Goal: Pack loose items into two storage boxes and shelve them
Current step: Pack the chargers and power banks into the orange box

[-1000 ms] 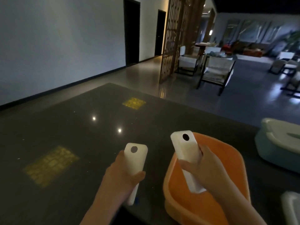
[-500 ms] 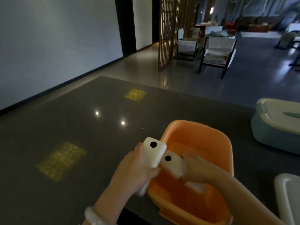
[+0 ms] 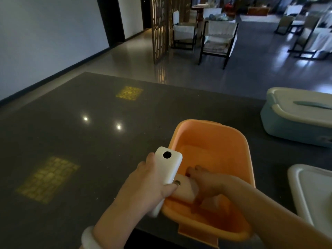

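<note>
Left hand: the left hand (image 3: 143, 187) grips a white rounded-rectangular plastic block with a black round dot near its top (image 3: 168, 168), fingers and thumb curled round it; the block is tilted, just over the near-left rim of the box.
Right hand: the right hand (image 3: 206, 184) reaches down inside the box, fingers bent on a second white rounded plastic block (image 3: 183, 190) that lies low against the near-left wall; how firmly they hold it cannot be told.
Open box: an orange plastic storage box without a lid (image 3: 240, 141) stands on the dark speckled glossy tabletop (image 3: 89, 141), at its near edge.
Other box: a pale blue plastic box with a white lid (image 3: 296, 119) stands on the table, well apart to the right.
Near right: a white plastic lid-like piece (image 3: 312, 191), cut off by the frame.
Wrist: a white bangle (image 3: 89, 238) on the left wrist.
</note>
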The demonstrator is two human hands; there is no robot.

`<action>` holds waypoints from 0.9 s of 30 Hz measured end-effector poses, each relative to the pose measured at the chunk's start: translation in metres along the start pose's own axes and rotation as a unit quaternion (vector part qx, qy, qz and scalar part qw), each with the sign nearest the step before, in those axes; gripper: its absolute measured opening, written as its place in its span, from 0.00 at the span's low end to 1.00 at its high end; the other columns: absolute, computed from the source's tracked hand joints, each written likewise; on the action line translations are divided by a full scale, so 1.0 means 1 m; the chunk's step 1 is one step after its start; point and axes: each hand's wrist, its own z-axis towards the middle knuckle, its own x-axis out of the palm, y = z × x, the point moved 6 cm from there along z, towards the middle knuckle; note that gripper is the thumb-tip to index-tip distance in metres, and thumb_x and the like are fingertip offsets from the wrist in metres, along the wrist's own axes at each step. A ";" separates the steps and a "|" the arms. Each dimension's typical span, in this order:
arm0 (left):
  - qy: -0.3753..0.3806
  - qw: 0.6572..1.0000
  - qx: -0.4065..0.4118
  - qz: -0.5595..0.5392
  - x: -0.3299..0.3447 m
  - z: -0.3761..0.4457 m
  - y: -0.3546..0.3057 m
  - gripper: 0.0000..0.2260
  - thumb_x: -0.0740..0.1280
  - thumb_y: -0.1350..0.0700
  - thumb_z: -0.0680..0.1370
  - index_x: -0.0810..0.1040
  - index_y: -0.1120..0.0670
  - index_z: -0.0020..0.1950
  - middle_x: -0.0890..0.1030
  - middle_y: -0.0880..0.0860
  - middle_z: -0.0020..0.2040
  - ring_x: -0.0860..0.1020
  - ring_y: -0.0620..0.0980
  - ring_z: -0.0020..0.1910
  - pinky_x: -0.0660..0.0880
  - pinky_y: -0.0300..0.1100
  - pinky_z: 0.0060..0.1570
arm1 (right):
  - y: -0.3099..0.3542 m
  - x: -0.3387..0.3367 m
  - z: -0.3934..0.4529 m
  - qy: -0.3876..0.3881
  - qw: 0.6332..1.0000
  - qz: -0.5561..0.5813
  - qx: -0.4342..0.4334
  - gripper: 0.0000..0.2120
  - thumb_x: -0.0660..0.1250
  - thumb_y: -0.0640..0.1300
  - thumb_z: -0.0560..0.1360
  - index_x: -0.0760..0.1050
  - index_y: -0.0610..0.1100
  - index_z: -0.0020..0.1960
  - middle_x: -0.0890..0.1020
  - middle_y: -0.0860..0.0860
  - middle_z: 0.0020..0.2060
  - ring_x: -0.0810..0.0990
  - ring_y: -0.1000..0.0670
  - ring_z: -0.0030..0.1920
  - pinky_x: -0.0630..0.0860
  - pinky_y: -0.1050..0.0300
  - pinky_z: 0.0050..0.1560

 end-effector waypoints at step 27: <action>0.034 0.999 0.006 0.032 0.002 0.007 0.000 0.42 0.72 0.37 0.69 0.49 0.45 0.72 0.69 0.48 0.62 0.69 0.45 0.51 0.68 0.41 0.45 | 0.004 0.008 0.004 0.116 0.988 0.063 -0.075 0.30 0.76 0.47 0.67 0.66 0.60 0.64 0.74 0.62 0.49 0.75 0.57 0.51 0.74 0.59 0.47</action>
